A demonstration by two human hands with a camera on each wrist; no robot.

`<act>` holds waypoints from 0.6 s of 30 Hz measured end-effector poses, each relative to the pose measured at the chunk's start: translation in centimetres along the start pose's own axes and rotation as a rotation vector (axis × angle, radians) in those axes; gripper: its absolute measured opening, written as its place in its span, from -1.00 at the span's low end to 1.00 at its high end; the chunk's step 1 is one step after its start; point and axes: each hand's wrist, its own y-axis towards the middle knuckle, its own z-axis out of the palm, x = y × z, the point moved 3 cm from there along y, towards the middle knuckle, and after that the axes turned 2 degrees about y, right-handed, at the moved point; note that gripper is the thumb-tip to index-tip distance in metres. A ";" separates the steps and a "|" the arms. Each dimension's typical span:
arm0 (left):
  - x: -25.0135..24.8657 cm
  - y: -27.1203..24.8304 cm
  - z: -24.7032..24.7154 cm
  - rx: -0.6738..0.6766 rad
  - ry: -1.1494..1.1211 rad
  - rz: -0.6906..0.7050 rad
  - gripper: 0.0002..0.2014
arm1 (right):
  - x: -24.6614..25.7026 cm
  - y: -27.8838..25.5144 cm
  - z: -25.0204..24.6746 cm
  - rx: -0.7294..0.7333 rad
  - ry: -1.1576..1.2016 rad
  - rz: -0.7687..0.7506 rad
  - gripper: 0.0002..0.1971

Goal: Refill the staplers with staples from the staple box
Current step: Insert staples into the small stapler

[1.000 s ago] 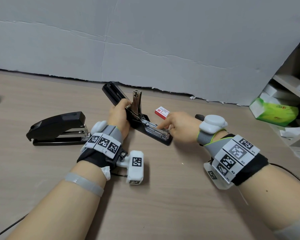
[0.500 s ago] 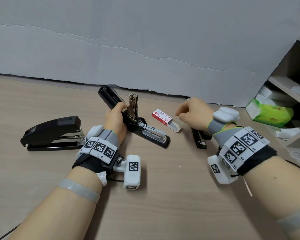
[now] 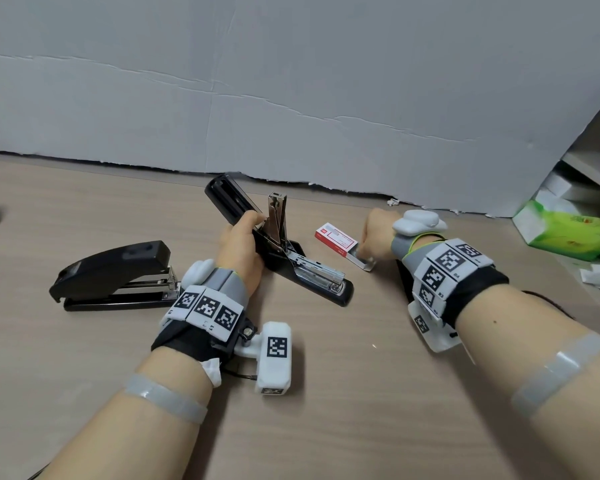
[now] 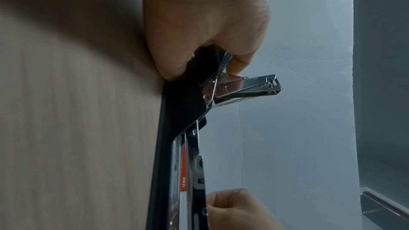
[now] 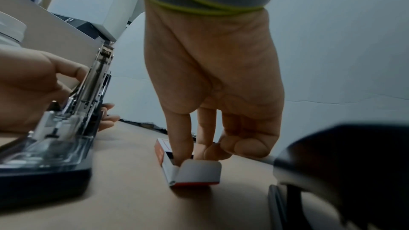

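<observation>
Desk [image 3: 84,375]: right hand [image 3: 378,237] (fingertips) in staple box [image 3: 336,239]

- Head view looks down and forward over both forearms at the wooden table [image 3: 326,427].
- Left wrist view sits close behind the left hand [image 4: 205,29] gripping the open stapler [image 4: 177,111].
- Right wrist view looks low along the right hand [image 5: 212,76] into the staple box [image 5: 194,172]; all three views share the stapler and box.

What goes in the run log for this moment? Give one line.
left hand: holds open stapler | right hand: fingers in staple box | second stapler: closed, untouched
</observation>
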 end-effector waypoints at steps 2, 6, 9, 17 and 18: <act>0.0 0.1 0.0 -0.009 -0.001 0.001 -0.56 | -0.2 0.1 0.3 -0.003 0.016 0.011 -0.72; 0.2 0.1 -0.1 -0.023 0.003 -0.007 -0.65 | -0.1 0.1 0.5 0.008 0.012 0.016 -0.76; 0.2 0.0 -0.1 -0.019 -0.002 -0.014 -0.66 | -0.3 0.0 0.6 0.006 0.004 0.011 -0.81; 0.1 -0.1 -0.2 -0.026 0.005 -0.009 -0.72 | -0.9 -0.9 -1.4 -0.105 -0.026 0.019 -0.80; 0.1 -0.2 -0.1 -0.024 0.007 -0.010 -0.74 | -1.1 -1.0 -1.7 -0.129 -0.001 0.015 -0.83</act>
